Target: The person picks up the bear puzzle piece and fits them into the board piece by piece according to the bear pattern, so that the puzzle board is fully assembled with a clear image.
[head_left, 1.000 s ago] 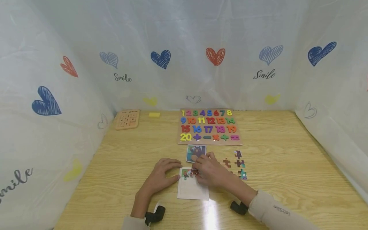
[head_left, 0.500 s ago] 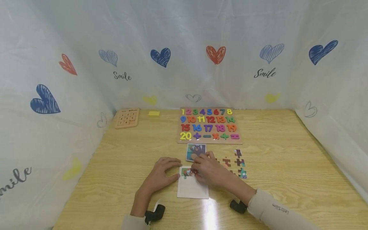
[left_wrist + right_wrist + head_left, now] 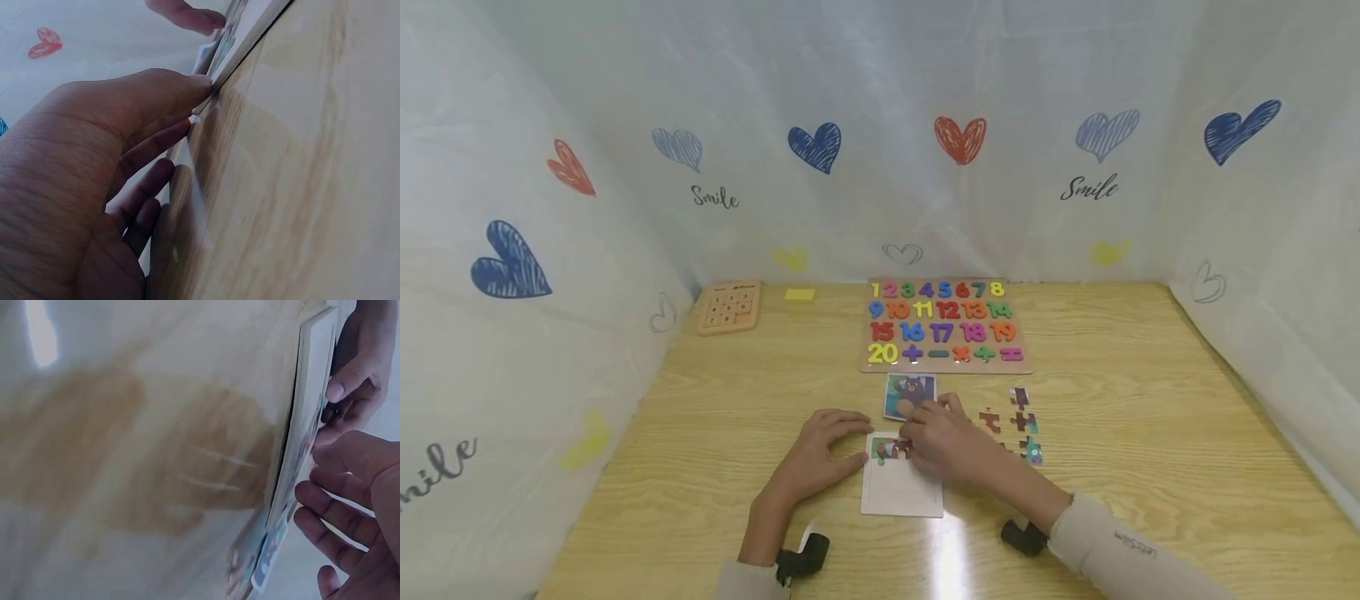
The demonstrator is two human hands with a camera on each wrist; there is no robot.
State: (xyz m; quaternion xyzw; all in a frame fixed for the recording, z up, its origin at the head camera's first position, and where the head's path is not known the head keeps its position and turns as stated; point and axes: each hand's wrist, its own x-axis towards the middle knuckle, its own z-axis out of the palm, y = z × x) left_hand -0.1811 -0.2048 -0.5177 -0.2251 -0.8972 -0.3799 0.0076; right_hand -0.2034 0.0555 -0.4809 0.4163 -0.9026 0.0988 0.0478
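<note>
Puzzle tray beneath right fingers (cannot tell if pinching); left fingers, relaxed, touch its left edge.

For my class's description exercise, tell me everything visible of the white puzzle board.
The white puzzle board is a thin rectangle, perhaps card or wood, with a faint line inside its edges. It lies flat on the wood-grain table, just nearer the person than the bear picture. Colourful pieces sit at its far left; its near part is bare. The left hand's thumb touches its left edge; the right hand hides its far right corner.

Head view high (wrist views close)
</note>
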